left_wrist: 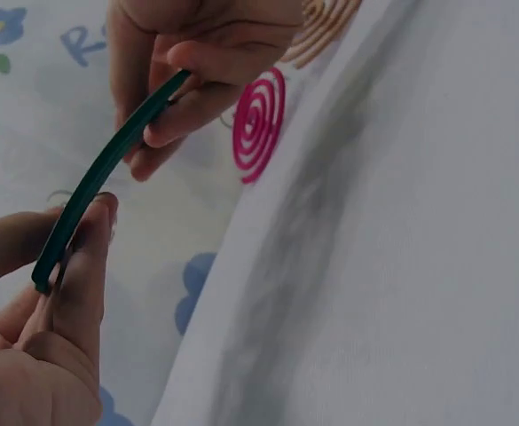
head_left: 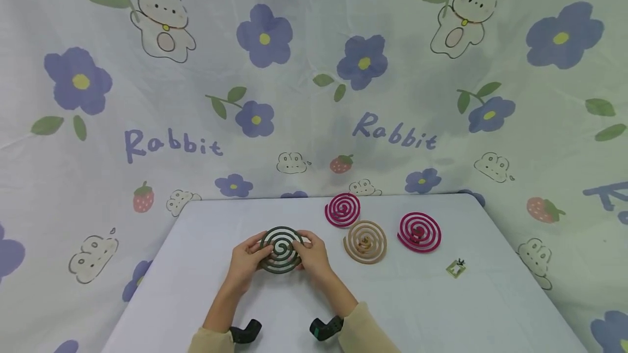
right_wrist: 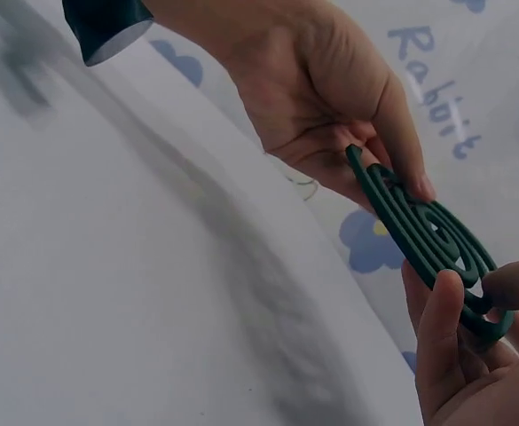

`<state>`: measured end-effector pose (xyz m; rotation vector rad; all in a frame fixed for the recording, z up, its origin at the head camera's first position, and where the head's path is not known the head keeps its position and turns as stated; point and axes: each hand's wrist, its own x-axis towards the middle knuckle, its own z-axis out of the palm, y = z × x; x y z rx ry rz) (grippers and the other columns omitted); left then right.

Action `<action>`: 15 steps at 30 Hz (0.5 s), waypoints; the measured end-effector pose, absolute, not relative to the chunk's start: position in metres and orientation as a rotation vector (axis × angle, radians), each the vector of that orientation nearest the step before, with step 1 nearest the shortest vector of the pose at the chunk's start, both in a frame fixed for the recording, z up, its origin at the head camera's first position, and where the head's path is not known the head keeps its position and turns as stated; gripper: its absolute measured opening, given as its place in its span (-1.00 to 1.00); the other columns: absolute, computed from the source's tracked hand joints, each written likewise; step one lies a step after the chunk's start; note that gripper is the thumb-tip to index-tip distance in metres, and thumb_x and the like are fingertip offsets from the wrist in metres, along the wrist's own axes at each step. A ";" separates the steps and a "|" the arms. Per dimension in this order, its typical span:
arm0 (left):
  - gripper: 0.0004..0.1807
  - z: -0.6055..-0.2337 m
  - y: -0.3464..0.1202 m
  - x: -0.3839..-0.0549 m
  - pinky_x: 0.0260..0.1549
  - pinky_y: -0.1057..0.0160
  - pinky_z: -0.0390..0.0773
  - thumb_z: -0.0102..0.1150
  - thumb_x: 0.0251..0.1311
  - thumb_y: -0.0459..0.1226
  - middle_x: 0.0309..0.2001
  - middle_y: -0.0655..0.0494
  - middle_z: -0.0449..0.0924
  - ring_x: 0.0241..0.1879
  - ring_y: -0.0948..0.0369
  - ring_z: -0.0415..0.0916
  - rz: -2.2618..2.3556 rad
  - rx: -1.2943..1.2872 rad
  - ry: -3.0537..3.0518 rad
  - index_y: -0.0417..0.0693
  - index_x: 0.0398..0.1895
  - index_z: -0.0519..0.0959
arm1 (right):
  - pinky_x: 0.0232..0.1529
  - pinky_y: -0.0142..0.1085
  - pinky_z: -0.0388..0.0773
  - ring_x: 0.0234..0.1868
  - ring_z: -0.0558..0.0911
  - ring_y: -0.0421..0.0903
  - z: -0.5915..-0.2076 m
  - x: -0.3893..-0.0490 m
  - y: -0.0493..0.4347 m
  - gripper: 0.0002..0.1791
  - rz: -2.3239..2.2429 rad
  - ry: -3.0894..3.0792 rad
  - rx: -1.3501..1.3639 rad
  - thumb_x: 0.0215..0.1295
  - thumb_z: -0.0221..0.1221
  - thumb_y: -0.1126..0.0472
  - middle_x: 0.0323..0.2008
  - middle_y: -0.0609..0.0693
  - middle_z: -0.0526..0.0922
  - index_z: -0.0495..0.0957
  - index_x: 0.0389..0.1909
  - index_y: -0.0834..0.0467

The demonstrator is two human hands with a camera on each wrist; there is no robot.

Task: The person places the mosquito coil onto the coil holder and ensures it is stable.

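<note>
A dark green mosquito coil [head_left: 282, 246] is held up over the white table by both hands. My left hand [head_left: 245, 263] pinches its left edge, thumb across the front and fingers behind. On the opposite edge my right hand [head_left: 314, 255] grips it the same way. Seen edge-on in the left wrist view, the green coil [left_wrist: 99, 173] is slightly bowed between the two hands. The right wrist view shows its spiral rings at a slant, with the left hand [right_wrist: 330, 98] at the upper end and the right hand [right_wrist: 481, 364] at the lower end.
Right of the hands lie a tan coil [head_left: 365, 263], a magenta coil [head_left: 343, 225] behind it, and another magenta coil [head_left: 419, 250] farther right. A small metal coil stand [head_left: 456, 269] lies at the right. A printed cloth [head_left: 304, 108] hangs behind the white table [head_left: 490, 309].
</note>
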<state>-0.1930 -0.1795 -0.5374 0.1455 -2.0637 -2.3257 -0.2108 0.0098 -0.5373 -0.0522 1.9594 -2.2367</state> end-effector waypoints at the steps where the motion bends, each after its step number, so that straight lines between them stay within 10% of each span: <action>1: -0.44 -0.537 -0.177 -0.193 -0.46 0.25 0.65 0.29 0.17 -0.45 -0.15 -0.17 0.66 -0.44 0.17 0.64 -2.345 0.143 -2.042 -0.26 0.26 0.41 | -0.68 -0.31 0.55 -0.65 0.54 -0.16 -0.536 -0.211 0.012 -0.62 -2.224 1.957 -0.073 0.35 0.18 0.22 -0.33 0.04 0.71 0.48 0.17 0.11; 15: -0.48 -0.525 -0.148 -0.197 -0.43 0.29 0.65 0.27 0.17 -0.47 -0.08 -0.16 0.65 -0.40 0.21 0.64 -2.519 0.155 -1.924 -0.35 0.22 0.42 | -0.72 -0.31 0.56 -0.53 0.67 -0.02 -0.521 -0.208 0.048 -0.48 -2.116 1.891 -0.195 0.35 0.17 0.29 -0.20 0.16 0.66 0.33 0.31 0.07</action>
